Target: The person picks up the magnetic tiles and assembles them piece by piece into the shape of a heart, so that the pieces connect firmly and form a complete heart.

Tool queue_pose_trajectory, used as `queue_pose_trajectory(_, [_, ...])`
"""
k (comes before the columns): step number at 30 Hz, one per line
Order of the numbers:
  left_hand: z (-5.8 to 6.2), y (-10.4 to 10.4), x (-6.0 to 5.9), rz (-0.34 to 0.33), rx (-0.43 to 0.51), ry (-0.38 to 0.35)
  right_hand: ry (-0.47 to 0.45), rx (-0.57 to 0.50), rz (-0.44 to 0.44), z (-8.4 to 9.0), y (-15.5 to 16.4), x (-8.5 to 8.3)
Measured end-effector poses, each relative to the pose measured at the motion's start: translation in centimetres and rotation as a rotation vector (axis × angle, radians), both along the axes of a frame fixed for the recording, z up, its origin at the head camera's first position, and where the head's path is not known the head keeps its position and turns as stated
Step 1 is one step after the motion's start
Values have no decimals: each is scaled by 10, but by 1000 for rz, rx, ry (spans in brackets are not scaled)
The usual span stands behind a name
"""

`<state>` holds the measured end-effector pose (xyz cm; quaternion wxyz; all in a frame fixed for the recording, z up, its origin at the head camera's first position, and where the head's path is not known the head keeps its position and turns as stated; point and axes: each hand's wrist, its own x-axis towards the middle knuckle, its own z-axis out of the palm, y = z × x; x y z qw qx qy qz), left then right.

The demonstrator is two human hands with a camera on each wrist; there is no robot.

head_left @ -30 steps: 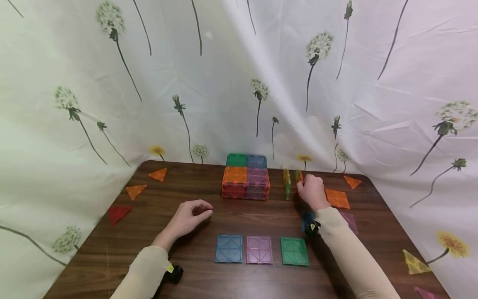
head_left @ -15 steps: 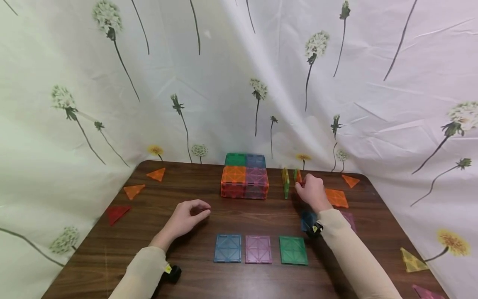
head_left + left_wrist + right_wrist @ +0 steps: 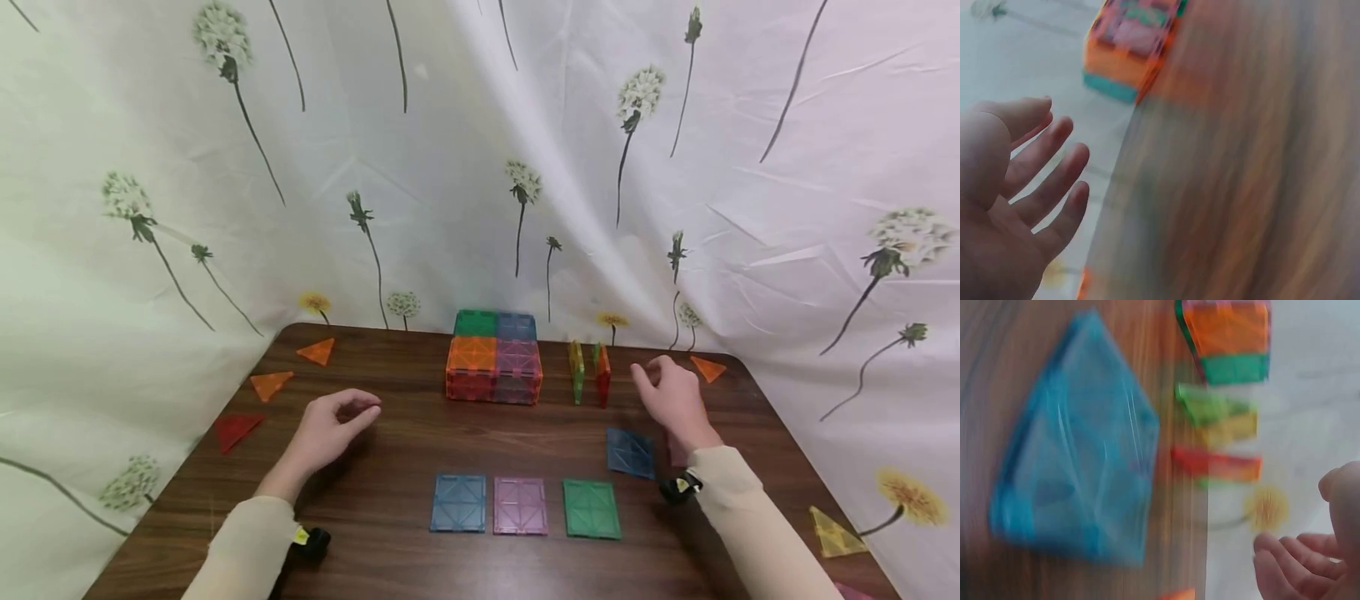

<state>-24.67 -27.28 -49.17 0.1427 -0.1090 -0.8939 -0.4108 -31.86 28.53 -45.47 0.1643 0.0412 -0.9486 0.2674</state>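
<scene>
My right hand (image 3: 670, 402) hovers at the right, fingers loosely bent with nothing between them. The right wrist view shows its fingers (image 3: 1304, 562) apart from any tile. Left of it an upright red and orange tile pair (image 3: 603, 375) stands beside an upright yellow and green pair (image 3: 577, 372). An orange tile (image 3: 1179, 595) peeks in at the lower edge of the right wrist view; the hand covers it in the head view. A blue square tile (image 3: 630, 452) lies nearer. My left hand (image 3: 327, 433) hovers at the left, relaxed, holding nothing.
A low box of coloured magnetic tiles (image 3: 493, 367) stands at the back. Blue (image 3: 458, 502), purple (image 3: 521, 505) and green (image 3: 592, 508) squares lie in front. Triangles, such as a red one (image 3: 237, 431) and a yellow one (image 3: 836, 533), line the sides. A floral curtain (image 3: 420, 167) hangs behind.
My right hand has let go of the upright red and orange tiles and moved right, over where the orange square lay. My left hand has drawn back to the left.
</scene>
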Motion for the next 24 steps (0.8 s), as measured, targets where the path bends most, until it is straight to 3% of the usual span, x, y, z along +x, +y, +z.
queue_pose_trajectory(7, [7,-55,1,175,-25,68,21,8,-41,-1,62,-18])
queue_pose_trajectory(13, [3,-92,14,333,-96,50,-17,9,-38,-6,102,-37])
queue_pose_trajectory(19, [-3,-108,23,333,-137,37,-35,31,-21,-17,124,-50])
queue_pose_trajectory(24, [-7,-116,29,318,-183,-20,-125,71,35,-26,137,-58])
